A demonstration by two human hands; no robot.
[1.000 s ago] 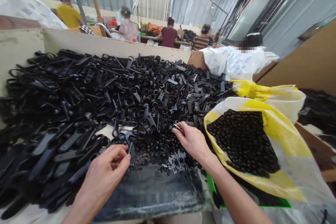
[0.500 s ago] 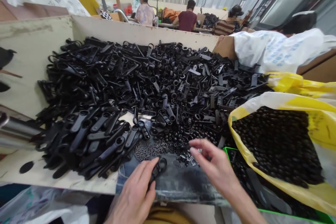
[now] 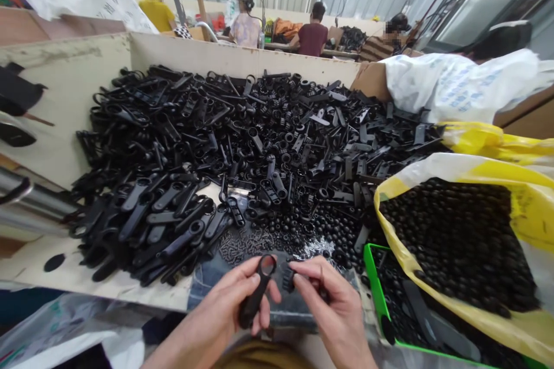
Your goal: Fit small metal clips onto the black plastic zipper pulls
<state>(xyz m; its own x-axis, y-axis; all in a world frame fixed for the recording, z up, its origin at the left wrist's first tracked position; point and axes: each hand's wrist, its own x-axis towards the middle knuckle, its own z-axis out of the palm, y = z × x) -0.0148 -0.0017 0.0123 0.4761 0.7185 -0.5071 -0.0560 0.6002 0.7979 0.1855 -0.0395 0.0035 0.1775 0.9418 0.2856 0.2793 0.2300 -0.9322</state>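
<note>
My left hand point(image 3: 242, 294) grips a black plastic handle piece point(image 3: 255, 300) with a round ring at its upper end, tilted upward. Close to that ring, my right hand point(image 3: 331, 300) pinches a small ribbed black ring point(image 3: 287, 277) between thumb and fingertips; the two parts are apart. Something dark also shows under the right fingers, too hidden to name. Just beyond the hands lie a pile of small screws point(image 3: 246, 245), some shiny metal pins point(image 3: 319, 248) and loose black balls point(image 3: 341, 225).
A large heap of black plastic parts point(image 3: 194, 121) fills the walled table. On the right, a yellow-and-white bag point(image 3: 398, 184) of black balls stands beside a green bin point(image 3: 376, 282). White sacks point(image 3: 463, 81) lie behind. Several people point(image 3: 312, 34) sit at the far bench.
My right hand has come left from the pins toward my left hand, and a ribbed ring now shows in it. The handle piece in my left hand has been turned ring-up.
</note>
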